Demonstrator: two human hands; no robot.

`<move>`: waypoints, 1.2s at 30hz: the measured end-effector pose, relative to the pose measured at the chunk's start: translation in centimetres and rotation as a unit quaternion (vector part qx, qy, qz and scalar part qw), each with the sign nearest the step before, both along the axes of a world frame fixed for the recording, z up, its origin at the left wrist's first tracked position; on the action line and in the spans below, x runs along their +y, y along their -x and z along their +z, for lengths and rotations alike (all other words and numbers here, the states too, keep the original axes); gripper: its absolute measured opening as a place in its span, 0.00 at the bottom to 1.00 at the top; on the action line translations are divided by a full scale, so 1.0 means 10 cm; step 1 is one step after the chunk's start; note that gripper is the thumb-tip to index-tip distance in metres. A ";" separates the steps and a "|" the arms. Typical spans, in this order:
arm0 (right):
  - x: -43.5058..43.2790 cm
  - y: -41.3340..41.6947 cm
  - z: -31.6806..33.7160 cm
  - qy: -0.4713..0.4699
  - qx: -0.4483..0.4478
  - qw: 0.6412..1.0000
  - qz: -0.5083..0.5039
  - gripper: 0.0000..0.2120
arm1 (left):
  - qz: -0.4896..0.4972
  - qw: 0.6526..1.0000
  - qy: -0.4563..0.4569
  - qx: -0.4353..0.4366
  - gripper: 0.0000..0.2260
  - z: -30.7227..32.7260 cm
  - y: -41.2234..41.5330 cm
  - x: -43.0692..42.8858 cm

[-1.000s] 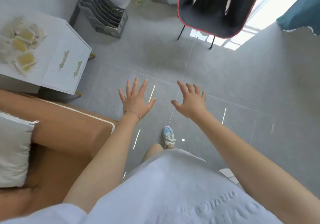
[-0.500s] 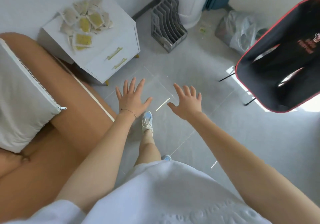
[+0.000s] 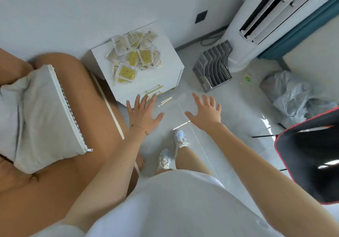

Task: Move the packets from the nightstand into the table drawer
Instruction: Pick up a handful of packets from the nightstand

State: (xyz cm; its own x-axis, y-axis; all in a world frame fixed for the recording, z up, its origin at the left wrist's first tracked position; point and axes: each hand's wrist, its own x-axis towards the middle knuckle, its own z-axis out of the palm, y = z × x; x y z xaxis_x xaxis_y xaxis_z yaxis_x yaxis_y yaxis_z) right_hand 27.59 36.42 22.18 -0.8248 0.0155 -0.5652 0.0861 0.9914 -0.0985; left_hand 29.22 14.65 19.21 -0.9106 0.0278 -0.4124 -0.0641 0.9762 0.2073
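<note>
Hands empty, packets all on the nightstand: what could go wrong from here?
1. The packets lie in a loose, overlapping heap on the nightstand; a scoop with the open left hand and right hand could push some off the edge, down beside the sofa.
2. The grey file rack stands on the floor beside the nightstand, near the feet: a possible trip.
3. No table drawer is in view; a loose handful may shed packets when carried.

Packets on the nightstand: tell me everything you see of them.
The packets lie in a loose, overlapping heap on the white nightstand top, toward its back. They are flat, squarish sachets of seemingly clear plastic, some with yellow contents, others pale beige. Nothing touches them but the nightstand and each other; the left hand and right hand are open and short of them.
</note>
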 end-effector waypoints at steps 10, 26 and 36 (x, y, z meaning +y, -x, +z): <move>-0.39 1.59 -0.23 0.008 -0.015 0.987 0.158 0.36 | 0.121 0.992 -0.004 -0.040 0.32 -0.29 1.11 -0.11; -0.90 3.22 -1.25 0.000 -0.087 0.978 0.187 0.37 | 0.285 0.957 -0.029 -0.051 0.33 -1.39 2.18 -0.79; -1.37 3.54 -2.48 0.067 -0.124 0.988 0.064 0.43 | 0.425 0.899 -0.082 -0.060 0.38 -2.54 2.44 -1.27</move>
State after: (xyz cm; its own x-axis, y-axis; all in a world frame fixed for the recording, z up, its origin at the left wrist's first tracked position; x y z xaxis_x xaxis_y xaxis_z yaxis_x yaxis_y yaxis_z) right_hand -7.86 22.69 -2.64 -0.6516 -0.1685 -0.7396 -0.0011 0.9752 -0.2213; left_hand 4.84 1.91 -6.21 -0.5800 -0.5888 -0.5630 -0.8050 0.5202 0.2853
